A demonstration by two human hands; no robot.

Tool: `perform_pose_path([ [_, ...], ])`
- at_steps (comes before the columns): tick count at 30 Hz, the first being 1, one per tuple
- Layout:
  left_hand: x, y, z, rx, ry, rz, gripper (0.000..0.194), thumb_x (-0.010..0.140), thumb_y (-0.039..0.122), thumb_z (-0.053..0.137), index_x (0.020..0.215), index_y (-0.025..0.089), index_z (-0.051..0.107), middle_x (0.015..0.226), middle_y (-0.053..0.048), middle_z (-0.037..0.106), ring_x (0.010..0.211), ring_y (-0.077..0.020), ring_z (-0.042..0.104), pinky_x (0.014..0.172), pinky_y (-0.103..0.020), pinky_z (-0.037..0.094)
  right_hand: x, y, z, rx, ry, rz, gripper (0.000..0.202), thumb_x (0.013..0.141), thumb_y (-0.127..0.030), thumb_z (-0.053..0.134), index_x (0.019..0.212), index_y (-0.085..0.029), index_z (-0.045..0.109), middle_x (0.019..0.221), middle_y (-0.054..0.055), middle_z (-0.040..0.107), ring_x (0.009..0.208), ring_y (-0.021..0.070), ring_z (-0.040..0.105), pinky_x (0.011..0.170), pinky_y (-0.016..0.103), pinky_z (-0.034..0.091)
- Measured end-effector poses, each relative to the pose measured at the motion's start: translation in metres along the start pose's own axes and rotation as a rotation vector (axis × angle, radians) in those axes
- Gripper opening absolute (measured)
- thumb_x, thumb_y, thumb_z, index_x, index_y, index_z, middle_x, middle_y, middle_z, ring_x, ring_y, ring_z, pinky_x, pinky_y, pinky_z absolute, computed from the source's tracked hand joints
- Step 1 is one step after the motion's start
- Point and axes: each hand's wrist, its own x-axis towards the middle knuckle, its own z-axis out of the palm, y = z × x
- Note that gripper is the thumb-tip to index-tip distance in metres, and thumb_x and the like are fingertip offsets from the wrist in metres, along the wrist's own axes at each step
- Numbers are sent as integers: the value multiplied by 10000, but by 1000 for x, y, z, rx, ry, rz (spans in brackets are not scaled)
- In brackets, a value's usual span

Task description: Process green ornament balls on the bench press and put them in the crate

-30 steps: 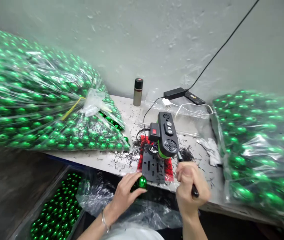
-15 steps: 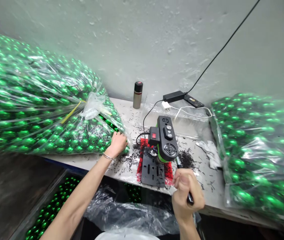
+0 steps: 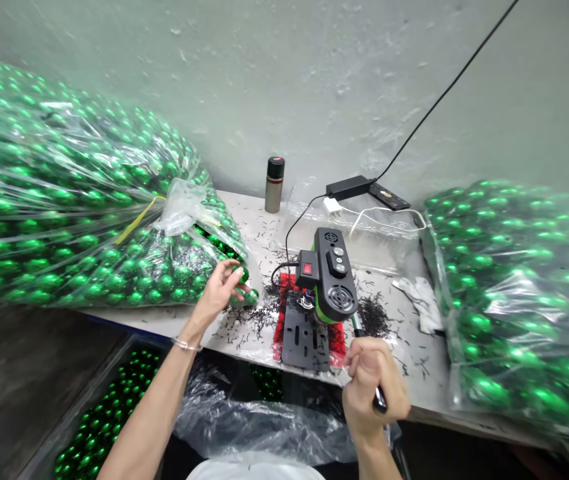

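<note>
Green, shiny and round, a ball (image 3: pixel 245 273) lay partly hidden in the grasp of the left hand (image 3: pixel 219 288), pulled back slightly since earlier beside the bulging clear plastic bag (image 3: pixel 89 200), while the right hand (image 3: pixel 375 377) clenched a mostly covered black handle (image 3: pixel 379 401).

Small workshop, benchtop machine (image 3: pixel 335 273), black scraps (image 3: pixel 374 317), bulk bags of green balls (image 3: pixel 79 200)

The person is wearing a slim, shiny silver bracelet (image 3: pixel 187 345) above the left hand (image 3: pixel 220 288). Both forearms (image 3: pixel 147 410) are showing bare, sleeveless. A white top (image 3: pixel 255 469) is covering the torso, and what may be dark trousers (image 3: pixel 181 459) are showing beside it.
</note>
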Motion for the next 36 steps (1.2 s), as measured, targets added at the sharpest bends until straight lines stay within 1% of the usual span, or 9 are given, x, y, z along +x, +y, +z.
perform_pose_path([
  [2, -23, -5, 9, -393, -18, -166, 314, 833, 345, 670, 1075, 174, 567, 868, -35, 661, 666, -141, 662, 573, -244, 540, 0, 0, 1, -8, 10, 6, 294, 882, -33, 462, 628, -180, 438, 639, -16, 511, 579, 99, 515, 521, 252, 366],
  [5, -55, -13, 28, -713, -42, -338, 307, 743, 235, 760, 1016, 161, 640, 845, -17, 662, 660, -100, 646, 566, -181, 521, -1, 0, 1, -19, 21, 4, 293, 886, -45, 465, 627, -182, 444, 643, -13, 520, 583, 102, 516, 530, 259, 369],
  [8, -75, -18, 47, -784, -86, -429, 393, 707, 218, 805, 1074, 154, 677, 799, -7, 654, 657, -90, 639, 548, -156, 496, -1, 0, 0, -21, 0, -4, 289, 887, -41, 459, 636, -183, 444, 651, -14, 521, 592, 100, 515, 539, 259, 373],
  [12, -80, -27, 71, -653, -148, -455, 552, 686, 298, 834, 1181, 158, 631, 780, -1, 660, 650, -107, 648, 591, -198, 519, -3, 0, -2, -24, -40, 5, 286, 891, -32, 452, 650, -186, 442, 660, -16, 518, 609, 97, 517, 556, 257, 387],
  [15, -75, -37, 91, -396, -154, -352, 473, 717, 309, 794, 1128, 143, 629, 815, -17, 683, 694, -132, 658, 636, -235, 530, -4, 0, -3, -15, -52, -3, 285, 891, -34, 462, 654, -189, 432, 652, -20, 507, 618, 97, 515, 568, 255, 392],
  [18, -71, -45, 106, -45, -159, -159, 355, 773, 289, 721, 1094, 156, 652, 867, -35, 710, 734, -155, 651, 676, -272, 535, -6, 1, -3, 0, -67, 2, 276, 894, -38, 461, 665, -191, 434, 656, -20, 501, 624, 100, 512, 569, 256, 392],
  [24, -70, -40, 117, 461, -198, 208, 297, 846, 265, 673, 1132, 185, 658, 1013, -76, 730, 844, -223, 678, 809, -362, 551, -9, 3, -4, 15, -93, 10, 259, 894, -43, 462, 681, -191, 450, 673, -13, 506, 632, 106, 512, 579, 260, 401],
  [30, -70, -43, 121, 607, -207, 445, 271, 885, 263, 649, 1138, 164, 643, 1116, -116, 696, 1039, -265, 654, 914, -401, 516, -10, 4, -5, 26, -92, 6, 251, 894, -53, 460, 684, -190, 462, 681, -8, 511, 630, 107, 513, 574, 258, 405],
  [36, -67, -59, 119, 580, -142, 494, 316, 864, 352, 692, 1135, 190, 664, 1073, -93, 708, 1020, -262, 622, 926, -433, 460, -22, 15, -3, 10, -72, -38, 252, 934, -134, 437, 692, -188, 479, 699, 2, 537, 628, 110, 513, 631, 294, 467],
])
